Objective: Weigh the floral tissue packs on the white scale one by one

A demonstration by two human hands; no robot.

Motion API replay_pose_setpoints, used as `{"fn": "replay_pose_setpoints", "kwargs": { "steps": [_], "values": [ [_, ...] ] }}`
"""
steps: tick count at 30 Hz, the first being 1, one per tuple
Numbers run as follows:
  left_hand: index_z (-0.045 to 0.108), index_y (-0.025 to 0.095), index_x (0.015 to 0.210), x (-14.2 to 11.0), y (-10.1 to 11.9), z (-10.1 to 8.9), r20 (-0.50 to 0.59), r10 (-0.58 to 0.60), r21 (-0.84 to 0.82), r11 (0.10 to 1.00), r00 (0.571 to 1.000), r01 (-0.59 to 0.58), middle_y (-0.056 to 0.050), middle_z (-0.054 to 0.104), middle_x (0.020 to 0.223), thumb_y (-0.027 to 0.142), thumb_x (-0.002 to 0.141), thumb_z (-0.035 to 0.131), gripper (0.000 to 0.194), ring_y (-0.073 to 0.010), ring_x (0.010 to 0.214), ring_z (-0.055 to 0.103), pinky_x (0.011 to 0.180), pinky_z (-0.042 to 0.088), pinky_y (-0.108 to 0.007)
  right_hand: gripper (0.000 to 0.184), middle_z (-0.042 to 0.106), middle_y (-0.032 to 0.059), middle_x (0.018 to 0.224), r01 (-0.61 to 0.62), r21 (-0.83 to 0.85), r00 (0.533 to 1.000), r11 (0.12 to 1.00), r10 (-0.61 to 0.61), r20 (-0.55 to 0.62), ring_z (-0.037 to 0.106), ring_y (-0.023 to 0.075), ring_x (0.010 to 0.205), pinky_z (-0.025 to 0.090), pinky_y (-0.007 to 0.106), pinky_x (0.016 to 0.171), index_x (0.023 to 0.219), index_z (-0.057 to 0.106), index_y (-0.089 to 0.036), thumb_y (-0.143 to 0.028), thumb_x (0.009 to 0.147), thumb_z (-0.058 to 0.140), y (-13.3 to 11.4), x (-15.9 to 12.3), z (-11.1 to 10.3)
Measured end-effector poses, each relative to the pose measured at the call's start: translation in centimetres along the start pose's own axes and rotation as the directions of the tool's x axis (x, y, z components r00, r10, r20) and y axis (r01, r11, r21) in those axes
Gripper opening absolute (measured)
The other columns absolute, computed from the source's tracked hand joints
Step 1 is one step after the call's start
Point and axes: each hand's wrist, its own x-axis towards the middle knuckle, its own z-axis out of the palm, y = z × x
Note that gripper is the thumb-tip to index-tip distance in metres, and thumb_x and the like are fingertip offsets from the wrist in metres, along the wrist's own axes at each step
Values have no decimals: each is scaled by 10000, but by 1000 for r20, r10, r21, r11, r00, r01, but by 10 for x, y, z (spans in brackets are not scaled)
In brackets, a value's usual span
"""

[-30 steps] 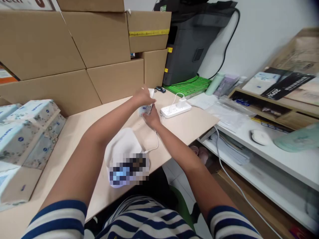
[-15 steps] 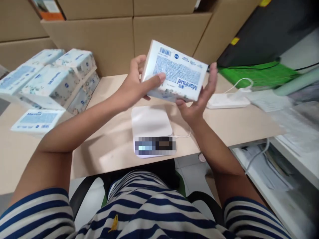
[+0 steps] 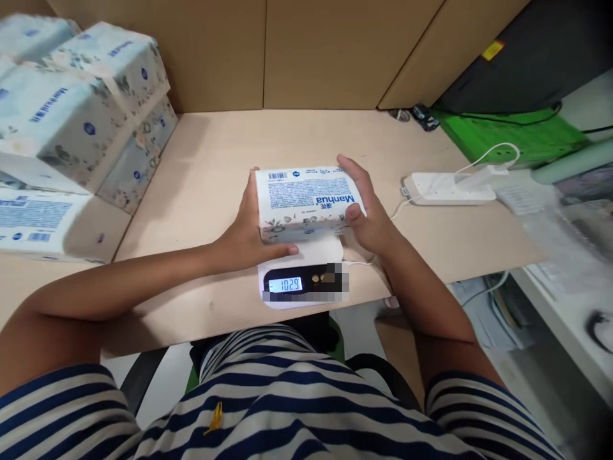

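A white tissue pack (image 3: 306,199) with blue print and a barcode rests on a small white scale (image 3: 306,271) at the desk's front edge. The scale's lit display reads 102.9. My left hand (image 3: 246,230) grips the pack's left end, thumb under its front. My right hand (image 3: 368,211) holds the right end, fingers curled over the top. Both hands are closed on the pack.
A heap of similar tissue packs (image 3: 71,115) lies at the left. Cardboard boxes (image 3: 297,51) line the back. A white power strip (image 3: 447,188) with a cable sits at the right, beside a green mat (image 3: 502,134) under a dark printer (image 3: 527,57).
I picked up the pack near the power strip, turned it in the air, then lowered it onto the scale. The display now shows a weight.
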Motion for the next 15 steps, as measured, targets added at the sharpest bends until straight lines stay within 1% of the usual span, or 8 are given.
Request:
{"fn": "replay_pose_setpoints", "kwargs": {
  "steps": [2, 3, 6, 8, 11, 13, 15],
  "values": [
    [-229, 428, 1745, -3, -7, -1, 45, 4, -27, 1000, 999, -3, -135, 155, 1866, 726, 691, 975, 1628, -479, 1754, 100, 1430, 157, -763, 991, 412, 12, 1780, -47, 39, 999, 998, 47, 4, 463, 411, 1634, 476, 717, 1286, 1711, 288, -538, -1045, 860, 265, -2, 0, 2],
    [-251, 439, 1738, -4, -10, -1, 53, 6, -30, 1000, 999, -4, -127, 137, 1869, 722, 695, 976, 1635, -475, 1753, 114, 1426, 175, -760, 1005, 426, 3, 1771, -66, 69, 998, 995, 67, -10, 448, 410, 1646, 480, 718, 1282, 1706, 298, -547, -1058, 846, 201, -4, 0, 4],
    [-257, 450, 1737, -6, -16, 1, 43, 4, -43, 999, 999, -2, -125, 102, 1874, 733, 691, 975, 1640, -474, 1751, 136, 1413, 191, -760, 1067, 447, -17, 1763, -128, 173, 990, 977, 137, -40, 400, 407, 1681, 455, 752, 1284, 1709, 293, -568, -1067, 802, 33, -7, 3, 10],
    [-275, 451, 1729, -5, -18, 1, 49, 9, -63, 998, 999, -6, -137, 102, 1875, 743, 729, 947, 1606, -469, 1744, 185, 1400, 219, -759, 1078, 435, -29, 1781, -166, 227, 983, 960, 180, -43, 391, 396, 1689, 430, 770, 1295, 1725, 252, -578, -1058, 799, -18, -10, 5, 14],
    [-329, 443, 1705, -1, -15, 0, 99, 45, -84, 996, 994, -37, -162, 170, 1860, 719, 825, 890, 1529, -452, 1710, 306, 1361, 315, -751, 1037, 353, -67, 1837, -186, 292, 977, 938, 209, -50, 335, 352, 1724, 400, 736, 1334, 1746, 168, -587, -1037, 832, -22, -14, 5, 20],
    [-340, 436, 1700, 1, -13, -1, 120, 70, -83, 995, 990, -60, -169, 239, 1836, 702, 857, 872, 1500, -451, 1685, 361, 1333, 363, -752, 1025, 245, -109, 1880, -194, 328, 976, 925, 216, -33, 251, 324, 1759, 380, 695, 1362, 1753, 106, -592, -1046, 839, 15, -16, 5, 23],
    [-324, 439, 1707, 3, -11, -2, 116, 82, -95, 993, 990, -71, -165, 287, 1817, 693, 861, 874, 1489, -454, 1670, 387, 1317, 385, -756, 1058, 133, -141, 1903, -213, 350, 973, 912, 230, -8, 158, 312, 1784, 353, 668, 1385, 1755, 50, -589, -1077, 817, 66, -18, 5, 25]
  ]
}}
